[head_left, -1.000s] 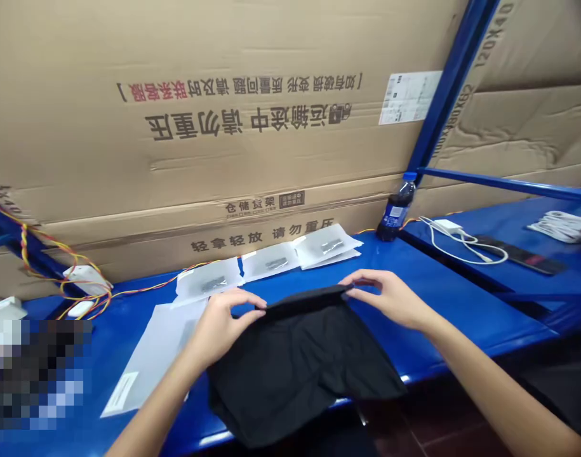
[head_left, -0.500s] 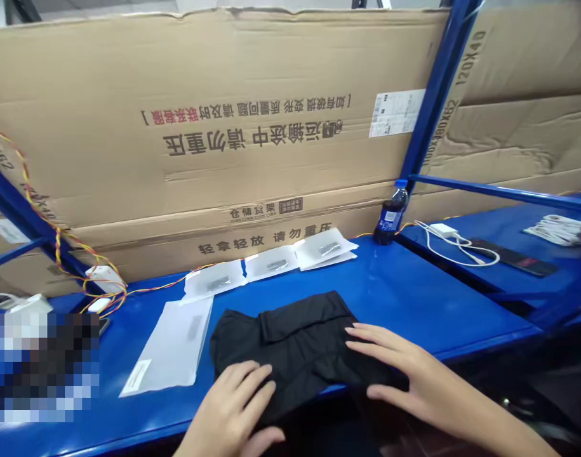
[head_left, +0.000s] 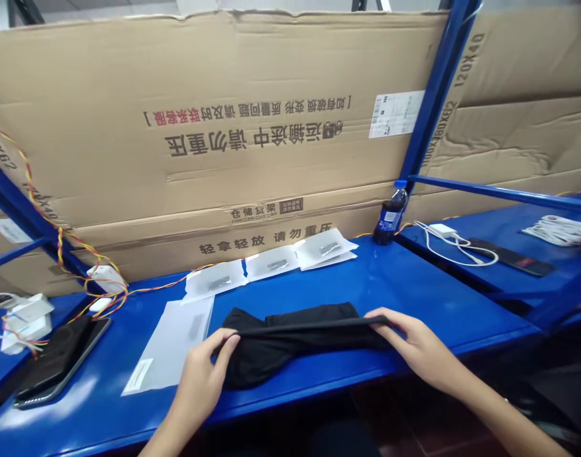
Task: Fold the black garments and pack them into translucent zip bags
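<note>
A black cloth garment (head_left: pixel 271 355) lies bunched near the front edge of the blue shelf (head_left: pixel 319 282). My left hand (head_left: pixel 207 371) pinches its left end between thumb and fingers. The right end is gripped by my right hand (head_left: pixel 407 343), and one edge of the cloth is stretched straight between the two hands. Just left of the cloth lies a flat translucent bag (head_left: pixel 171 349) with a white label. Behind it, smaller translucent bags (head_left: pixel 271 263) with dark marks on them sit in a row.
A dark drink bottle (head_left: pixel 390 216) stands at the back right by a blue post. Dark flat devices (head_left: pixel 56 362) and white adapters (head_left: pixel 30 324) lie at left. On the right shelf are a white cable and a dark phone (head_left: pixel 509 256). Cardboard (head_left: pixel 271 76) rises behind.
Both hands have gone from resting spread on the cloth to pinching its ends. The cloth's near edge has been lifted and drawn taut, and the garment looks narrower.
</note>
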`<state>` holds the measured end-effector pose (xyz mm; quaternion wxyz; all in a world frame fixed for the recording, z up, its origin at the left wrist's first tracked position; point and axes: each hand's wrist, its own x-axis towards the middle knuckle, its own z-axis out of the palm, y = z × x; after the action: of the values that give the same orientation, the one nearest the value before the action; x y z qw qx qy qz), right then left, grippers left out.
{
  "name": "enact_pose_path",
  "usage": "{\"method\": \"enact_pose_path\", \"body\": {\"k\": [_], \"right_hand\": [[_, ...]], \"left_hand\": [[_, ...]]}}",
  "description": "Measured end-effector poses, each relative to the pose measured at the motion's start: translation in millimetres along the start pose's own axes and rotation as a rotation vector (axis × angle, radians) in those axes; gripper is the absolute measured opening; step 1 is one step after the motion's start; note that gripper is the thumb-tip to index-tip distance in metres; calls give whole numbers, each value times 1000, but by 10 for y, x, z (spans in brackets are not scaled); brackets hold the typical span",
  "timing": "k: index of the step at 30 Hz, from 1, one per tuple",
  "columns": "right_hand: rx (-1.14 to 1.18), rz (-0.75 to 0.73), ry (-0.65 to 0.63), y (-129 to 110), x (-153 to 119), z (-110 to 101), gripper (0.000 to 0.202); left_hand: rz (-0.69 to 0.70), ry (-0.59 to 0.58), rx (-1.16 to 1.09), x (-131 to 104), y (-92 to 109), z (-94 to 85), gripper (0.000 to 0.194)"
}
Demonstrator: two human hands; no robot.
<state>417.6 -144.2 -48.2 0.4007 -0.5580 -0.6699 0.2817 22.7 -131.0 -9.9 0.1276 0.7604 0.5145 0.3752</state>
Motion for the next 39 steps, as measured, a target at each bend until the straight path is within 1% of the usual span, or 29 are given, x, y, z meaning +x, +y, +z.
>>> {"method": "enact_pose_path", "body": {"k": [2,5,7,9,10,12,13,15,16,18,21,23,25,26,28,30,31,33,35,37,39], "right_hand": [[8,45,5,15,173,76,36],[-43,128,70,129,352,180,34],[-88,148,103,180,410,210,32],[-140,136,97,172,436,212,33],[-172,131,82,150,443,212,36],[-249,146,58,93,451,227,45],[-298,161,60,70,454,245,46],[-417,162,107,45,458,295,40],[-483,133,145,42,459,323,38],[-578,23,212,34,469,375,41],[-583,-116,255,-35,512,454,47],[-566,-145,259,-118,554,541,50],[-579,-153,217,-192,588,671,53],[-596,-146,178,-211,598,744,53],[-640,-108,94,-200,596,874,54],[-673,-60,56,-131,574,943,54],[-675,-48,51,-84,561,947,55],[-650,-51,66,8,540,902,55],[-601,-74,109,75,538,813,51],[-558,-93,166,106,554,708,43],[-530,-84,188,102,582,593,32]], "left_hand": [[-67,-74,-13,212,-12,41,40],[-99,-153,55,467,-76,117,38],[-112,-188,98,566,-121,160,37],[-120,-203,129,605,-154,188,37],[-125,-203,150,606,-167,198,36],[-129,-188,212,586,-196,211,32],[-121,-176,251,570,-216,215,29],[-82,-143,325,540,-266,217,24],[-53,-120,357,529,-291,214,23],[25,-69,391,516,-319,204,24],[177,-19,347,516,-248,220,35],[287,-55,292,513,-132,298,43],[371,-148,285,490,-18,440,44],[392,-206,309,467,20,525,45],[373,-305,392,398,32,683,52],[307,-348,472,308,-33,778,60],[278,-353,496,260,-81,793,62],[236,-345,515,171,-179,766,64],[213,-332,514,100,-249,707,66],[195,-310,511,48,-280,660,68],[194,-295,510,5,-282,639,70]]}}
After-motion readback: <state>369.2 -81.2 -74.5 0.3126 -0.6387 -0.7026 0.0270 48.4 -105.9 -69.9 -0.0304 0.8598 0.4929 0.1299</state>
